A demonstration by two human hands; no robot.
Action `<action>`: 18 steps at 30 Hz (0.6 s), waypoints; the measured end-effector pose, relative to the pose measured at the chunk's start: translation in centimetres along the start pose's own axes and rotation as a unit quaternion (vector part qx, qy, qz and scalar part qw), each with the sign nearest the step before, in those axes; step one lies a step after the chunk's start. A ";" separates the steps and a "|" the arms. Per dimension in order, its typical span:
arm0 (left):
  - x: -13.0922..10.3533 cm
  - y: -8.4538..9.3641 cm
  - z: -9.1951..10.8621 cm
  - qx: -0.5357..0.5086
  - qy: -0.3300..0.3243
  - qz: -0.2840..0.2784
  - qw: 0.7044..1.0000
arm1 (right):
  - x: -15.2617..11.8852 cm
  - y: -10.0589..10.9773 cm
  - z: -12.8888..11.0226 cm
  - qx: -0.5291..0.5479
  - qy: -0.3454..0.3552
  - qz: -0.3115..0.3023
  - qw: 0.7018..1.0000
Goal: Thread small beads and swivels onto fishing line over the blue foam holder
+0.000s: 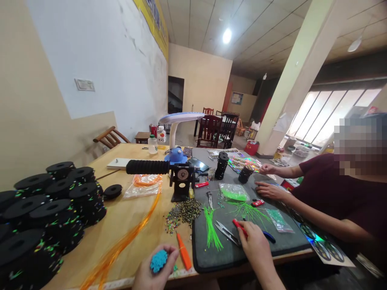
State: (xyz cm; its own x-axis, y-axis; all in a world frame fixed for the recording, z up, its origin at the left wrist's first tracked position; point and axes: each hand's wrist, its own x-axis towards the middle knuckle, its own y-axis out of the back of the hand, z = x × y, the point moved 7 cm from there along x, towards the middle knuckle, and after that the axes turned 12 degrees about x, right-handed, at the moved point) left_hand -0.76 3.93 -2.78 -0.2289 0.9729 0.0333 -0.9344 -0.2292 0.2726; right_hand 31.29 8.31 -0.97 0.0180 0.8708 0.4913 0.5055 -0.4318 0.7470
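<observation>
In my left hand point(155, 268), at the front edge of the table, is a tight bundle of small turquoise pieces point(159, 261); their exact kind is too small to tell. My right hand point(256, 241) is closed over a red lighter point(238, 226) above the dark mat point(211, 257). Just left of it lie metal scissors point(227, 233), and a dark blue curved handle point(268, 237) shows at its right. An orange-handled pointed tool point(183, 251) rests between my hands. Bright green strands point(212, 229) are spread left of the scissors.
Black foam spools point(51, 209) crowd the left side. A black hand-cranked device point(181, 181) stands mid-table behind a pile of small metal parts point(189, 210). Orange strands point(133, 233) cross the wood. A co-worker's hands point(267, 189) rest at the right, near shiny sticker sheets point(244, 165).
</observation>
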 end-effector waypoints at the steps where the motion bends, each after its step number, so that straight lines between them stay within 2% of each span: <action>1: 0.1 0.0 0.0 0.002 0.000 -0.005 1.000 | 0.3 0.2 0.4 -0.020 -0.006 -0.013 1.000; 5: 0.5 -0.3 -0.1 0.007 -0.006 -0.039 0.999 | 1.6 0.2 0.9 -0.039 -0.023 -0.051 0.998; 8: 0.7 -0.2 0.3 0.006 -0.021 -0.036 0.999 | 2.2 0.2 0.4 -0.019 -0.031 -0.036 0.999; 9: 0.7 -0.3 0.6 0.010 -0.030 -0.040 0.999 | 2.2 0.1 0.1 0.008 -0.041 -0.033 0.999; 11: 0.8 -0.2 1.4 0.027 -0.060 -0.046 0.997 | 1.8 -0.3 -0.9 0.136 -0.080 -0.041 0.987; 12: 0.9 -0.1 1.9 0.038 -0.075 -0.043 0.996 | 1.4 -1.0 -1.7 0.239 -0.106 -0.058 0.963; 15: 1.1 0.0 3.2 0.064 -0.109 -0.038 0.991 | -0.4 -3.9 -5.7 0.507 -0.192 -0.102 0.834; 17: 1.1 0.0 4.0 0.076 -0.124 -0.040 0.989 | -1.9 -6.8 -8.6 0.590 -0.277 -0.147 0.744; 18: 1.0 0.0 4.3 0.080 -0.132 -0.040 0.987 | -2.6 -8.1 -9.8 0.611 -0.314 -0.160 0.709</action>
State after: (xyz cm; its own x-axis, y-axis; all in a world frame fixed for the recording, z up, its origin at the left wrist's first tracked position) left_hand 0.16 5.08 1.43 -0.0576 0.9667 0.2495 -0.8863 -0.1646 0.4329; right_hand 18.65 7.29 -3.91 -0.0792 0.9768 -0.1989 0.9335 0.0027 -0.3587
